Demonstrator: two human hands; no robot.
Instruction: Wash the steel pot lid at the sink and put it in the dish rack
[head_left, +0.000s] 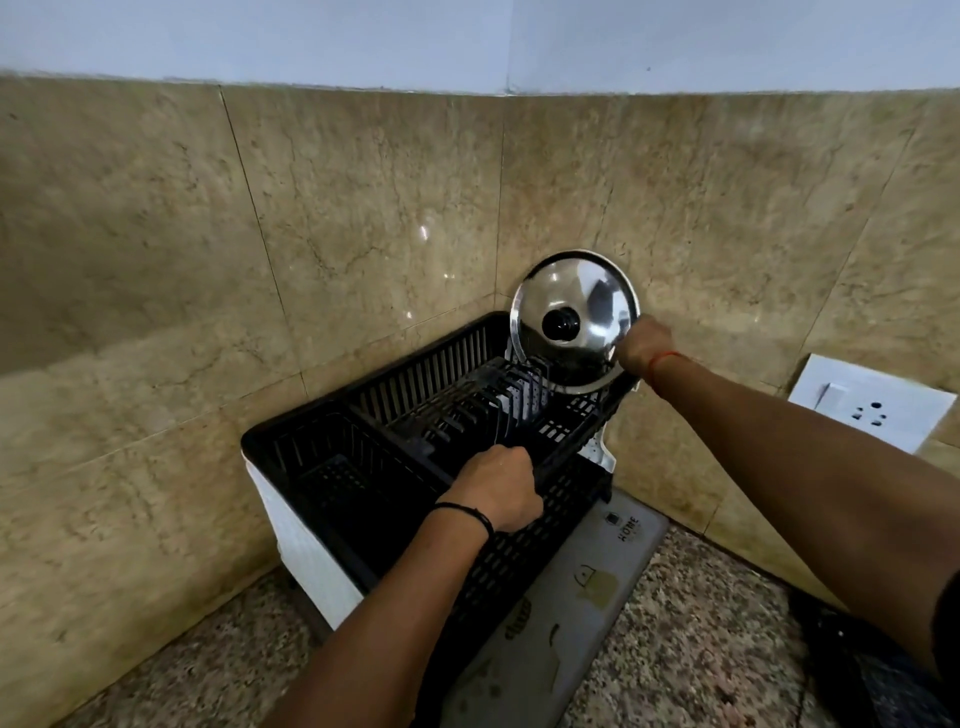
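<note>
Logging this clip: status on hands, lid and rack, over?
Left hand grips dish rack front rim. Right hand holds steel pot lid by its edge, upright at rack's far end, knob facing camera. Nothing in the way.

Bare forearms — black wristband (470, 512) left, red thread (661, 358) right.

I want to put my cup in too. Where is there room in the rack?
The dish rack's left compartment looks bare, bordered by its rim and the left hand. The far right end is crowded: the steel lid, held by the right hand.
</note>
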